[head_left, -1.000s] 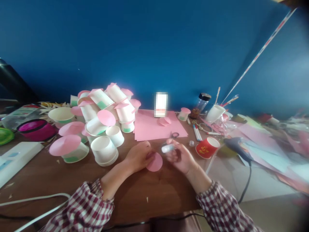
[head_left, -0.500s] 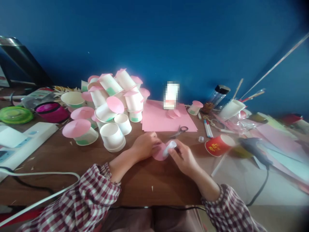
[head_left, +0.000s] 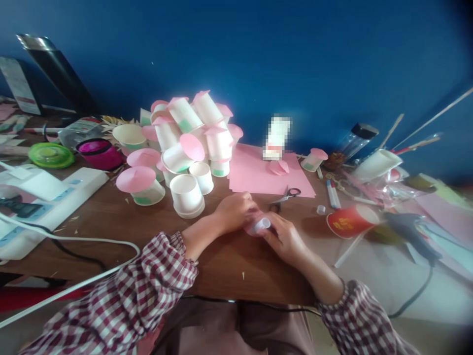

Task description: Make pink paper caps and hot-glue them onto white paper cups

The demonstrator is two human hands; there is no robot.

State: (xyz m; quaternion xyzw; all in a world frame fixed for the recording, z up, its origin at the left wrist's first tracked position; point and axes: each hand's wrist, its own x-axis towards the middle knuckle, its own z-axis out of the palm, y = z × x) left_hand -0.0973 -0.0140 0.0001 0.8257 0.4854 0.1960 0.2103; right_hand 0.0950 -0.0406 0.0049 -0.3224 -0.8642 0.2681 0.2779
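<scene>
My left hand (head_left: 236, 212) is closed on a pink paper disc (head_left: 250, 229), its fingers curled along the disc's left side. In my right hand (head_left: 288, 239) is a white glue stick (head_left: 263, 225), pinched between thumb and fingers. Its round end faces me, and the other end lies against the disc. Both hands are close together above the brown table. Just beyond them lie scissors (head_left: 286, 196) with dark handles. The small glue cap (head_left: 321, 209) rests to the right.
On the left stand several white paper cups (head_left: 186, 195), many topped with pink discs. Pink sheets (head_left: 247, 170) lie at the back. To the right are a red cup (head_left: 349, 222), markers (head_left: 333, 194) and a glue gun (head_left: 414, 234). A power strip (head_left: 84, 190) lies at left.
The view has turned left and slightly down, so everything appears shifted right and up. The glue stick's end now points more towards me, and the disc is more covered by my hands.
</scene>
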